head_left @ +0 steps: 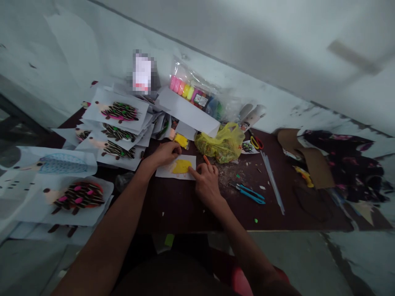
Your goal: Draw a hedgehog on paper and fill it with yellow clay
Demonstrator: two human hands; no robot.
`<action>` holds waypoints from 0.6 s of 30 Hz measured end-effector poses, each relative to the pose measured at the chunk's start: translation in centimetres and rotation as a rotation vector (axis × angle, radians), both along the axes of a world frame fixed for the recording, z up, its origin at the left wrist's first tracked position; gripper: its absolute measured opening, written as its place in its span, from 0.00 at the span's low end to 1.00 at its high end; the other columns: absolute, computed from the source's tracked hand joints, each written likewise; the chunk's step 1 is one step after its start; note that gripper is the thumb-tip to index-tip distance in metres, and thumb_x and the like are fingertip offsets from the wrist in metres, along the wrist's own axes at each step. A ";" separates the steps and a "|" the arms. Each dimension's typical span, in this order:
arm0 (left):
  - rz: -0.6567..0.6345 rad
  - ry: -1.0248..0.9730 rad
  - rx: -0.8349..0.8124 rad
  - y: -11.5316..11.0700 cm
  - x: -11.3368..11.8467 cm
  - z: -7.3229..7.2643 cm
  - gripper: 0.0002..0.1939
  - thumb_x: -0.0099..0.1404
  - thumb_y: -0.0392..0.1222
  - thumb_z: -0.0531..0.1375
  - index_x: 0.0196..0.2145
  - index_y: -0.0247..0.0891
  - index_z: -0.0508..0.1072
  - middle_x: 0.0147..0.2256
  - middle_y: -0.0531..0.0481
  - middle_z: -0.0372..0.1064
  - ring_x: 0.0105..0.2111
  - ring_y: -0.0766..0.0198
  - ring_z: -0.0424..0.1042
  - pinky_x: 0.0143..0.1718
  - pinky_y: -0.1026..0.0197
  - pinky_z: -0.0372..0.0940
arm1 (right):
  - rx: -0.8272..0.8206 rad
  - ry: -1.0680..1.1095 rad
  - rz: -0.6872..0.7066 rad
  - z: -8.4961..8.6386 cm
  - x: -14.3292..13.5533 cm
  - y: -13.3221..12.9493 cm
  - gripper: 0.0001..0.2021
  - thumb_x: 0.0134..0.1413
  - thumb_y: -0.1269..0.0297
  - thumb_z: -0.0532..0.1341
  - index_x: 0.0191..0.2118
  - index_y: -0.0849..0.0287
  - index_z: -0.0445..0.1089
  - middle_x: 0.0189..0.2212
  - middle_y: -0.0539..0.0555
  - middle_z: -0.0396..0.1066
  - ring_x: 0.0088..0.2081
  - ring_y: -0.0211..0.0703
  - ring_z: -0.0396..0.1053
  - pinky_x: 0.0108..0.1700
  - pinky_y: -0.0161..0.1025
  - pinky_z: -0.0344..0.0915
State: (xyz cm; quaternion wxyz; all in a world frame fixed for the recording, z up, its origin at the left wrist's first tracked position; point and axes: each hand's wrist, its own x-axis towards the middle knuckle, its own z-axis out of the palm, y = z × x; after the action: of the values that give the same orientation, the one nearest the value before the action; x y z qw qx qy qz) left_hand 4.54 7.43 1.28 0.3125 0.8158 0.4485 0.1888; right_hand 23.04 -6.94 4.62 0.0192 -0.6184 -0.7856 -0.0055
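Observation:
A small white paper (163, 173) lies on the dark table, bearing a flattened patch of yellow clay (181, 167) and a pale peach part at its left. My right hand (209, 181) rests at the paper's right edge, its index fingertip pressing the yellow clay. An orange stick-like tool (206, 159) pokes out from between its curled fingers; the rest is hidden. My left hand (166, 154) is over the paper's upper left edge, fingers bent together and tips partly hidden. Just beyond it lie a yellow lump (181, 141) and a peach lump (172, 133).
Stacked hedgehog pictures (119, 113) fill the left side. Behind are a lit phone (143, 72), a bag of coloured clay tubs (189, 88) and a yellow plastic bag (220, 144). Rightward lie blue snips (251, 194), clear sticks (273, 183), scissors (256, 142) and cardboard (316, 166).

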 end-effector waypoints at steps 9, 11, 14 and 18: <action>0.008 0.003 0.005 -0.2 0.0 0.2 0.12 0.56 0.30 0.56 0.34 0.39 0.77 0.36 0.49 0.77 0.36 0.61 0.72 0.36 0.62 0.63 | -0.010 0.025 0.026 0.1 -0.5 0.2 0.26 0.62 0.75 0.55 0.62 0.45 0.69 0.48 0.57 0.66 0.47 0.50 0.60 0.53 0.47 0.50; 0.007 0.006 0.010 -0.1 0.0 0.0 0.12 0.56 0.31 0.56 0.34 0.39 0.77 0.36 0.49 0.77 0.36 0.61 0.72 0.37 0.62 0.64 | -0.011 0.024 0.029 0.1 -0.8 0.6 0.27 0.62 0.75 0.54 0.64 0.44 0.67 0.48 0.58 0.65 0.46 0.50 0.59 0.52 0.47 0.50; -0.001 0.003 0.015 0.0 0.0 -0.2 0.11 0.56 0.31 0.57 0.35 0.39 0.77 0.37 0.49 0.77 0.37 0.61 0.72 0.38 0.62 0.64 | -0.012 0.009 0.039 -0.2 -1.3 0.8 0.27 0.64 0.73 0.53 0.64 0.44 0.65 0.46 0.58 0.65 0.45 0.50 0.58 0.51 0.47 0.51; -0.003 -0.001 0.014 0.1 0.0 -0.3 0.11 0.56 0.31 0.57 0.34 0.39 0.76 0.36 0.49 0.77 0.36 0.61 0.72 0.38 0.62 0.64 | -0.001 -0.007 0.053 -0.4 -1.5 0.6 0.26 0.64 0.72 0.54 0.63 0.42 0.66 0.46 0.57 0.65 0.44 0.50 0.57 0.50 0.47 0.51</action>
State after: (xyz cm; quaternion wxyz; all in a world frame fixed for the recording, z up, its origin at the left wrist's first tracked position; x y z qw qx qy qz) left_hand 4.51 7.55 0.95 0.3072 0.8185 0.4459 0.1917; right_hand 21.57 -6.36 4.19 0.0163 -0.5972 -0.8019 -0.0064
